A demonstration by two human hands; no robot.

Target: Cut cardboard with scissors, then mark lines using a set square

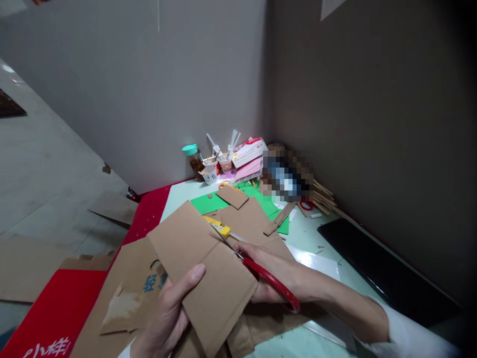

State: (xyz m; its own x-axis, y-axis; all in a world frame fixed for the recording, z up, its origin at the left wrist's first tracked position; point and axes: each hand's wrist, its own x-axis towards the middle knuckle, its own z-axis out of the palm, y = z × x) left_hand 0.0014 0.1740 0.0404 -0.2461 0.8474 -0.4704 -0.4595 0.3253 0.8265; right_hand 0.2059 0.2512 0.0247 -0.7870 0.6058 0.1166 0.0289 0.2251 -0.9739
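A flat brown piece of cardboard [203, 278] is held up over the table, tilted, with a crease across its middle. My left hand [173, 306] grips its lower left edge, thumb on top and fingers underneath. Red-handled scissors [266, 276] are in my right hand [266, 266], which is closed round them and partly hidden by the cardboard. The scissor blades lie along the cardboard's upper right edge. Just beyond the blades is a yellow utility knife [218, 226], resting on more cardboard [248, 219].
Green sheets [208, 203] and a small cardboard piece [232, 197] lie farther back. Paper cups [210, 171], a teal-lidded bottle [193, 161] and a tissue pack [249, 151] stand by the partition. A black panel [380, 268] lies right; printed cardboard [130, 293] lies left.
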